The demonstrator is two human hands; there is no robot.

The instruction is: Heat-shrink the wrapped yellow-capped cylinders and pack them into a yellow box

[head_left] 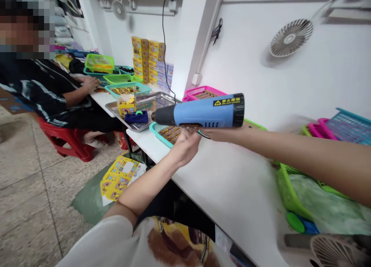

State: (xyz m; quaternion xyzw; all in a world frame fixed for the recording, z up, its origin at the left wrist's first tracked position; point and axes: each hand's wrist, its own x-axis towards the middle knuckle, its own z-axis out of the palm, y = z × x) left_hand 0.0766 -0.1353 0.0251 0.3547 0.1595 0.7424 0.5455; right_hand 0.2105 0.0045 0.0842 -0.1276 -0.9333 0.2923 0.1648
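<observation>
A blue and black heat gun (203, 113) hangs in the air above the table, lying on its side with the nozzle pointing left. My right hand (216, 134) reaches in under the rear of its body and seems closed around its grip; the fingers are mostly hidden behind the gun. With fingers curled, my left hand (187, 146) is closed against the underside of the gun near its middle. Behind both hands, a turquoise basket (160, 135) holds rows of small brown and yellow wrapped pieces. A dark blue tape dispenser (136, 117) stands on the metal tray (158, 99).
A co-worker (43, 81) sits at the left by several baskets. Stacked yellow boxes (140, 60) stand against the wall. A pink basket (203, 92) is behind the gun, and a green basket (292, 189) at the right. The white table (232, 193) runs along my front; a black cord (163, 35) hangs down.
</observation>
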